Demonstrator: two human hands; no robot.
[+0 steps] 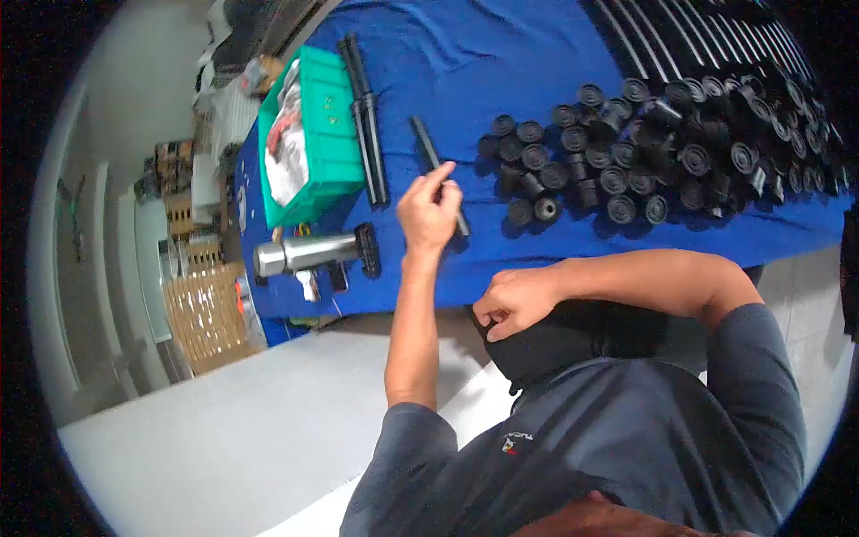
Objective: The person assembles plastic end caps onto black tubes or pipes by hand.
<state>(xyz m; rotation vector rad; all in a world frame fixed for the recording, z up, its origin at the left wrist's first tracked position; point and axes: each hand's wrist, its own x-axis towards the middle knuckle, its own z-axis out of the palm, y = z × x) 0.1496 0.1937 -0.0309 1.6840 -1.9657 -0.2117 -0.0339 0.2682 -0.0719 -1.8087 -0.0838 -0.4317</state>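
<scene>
A slim black tube (425,143) lies slanted over the blue cloth. My left hand (429,210) is at its lower half, with the index finger and thumb closed around it; the hand covers part of the tube. My right hand (521,300) is curled into a loose fist at the table's near edge, resting by dark fabric at my lap, and nothing shows in its fingers. Left of the tube, a longer pair of black tubes (367,134) lies alongside the green bin.
A green bin (335,116) holds white and reddish cloth or bags. Beside it lies a silver cylinder with a black end (313,253). Many round black caps (617,179) crowd the right side, with rows of long dark rods (698,36) behind them. Blue cloth (465,54) covers the table.
</scene>
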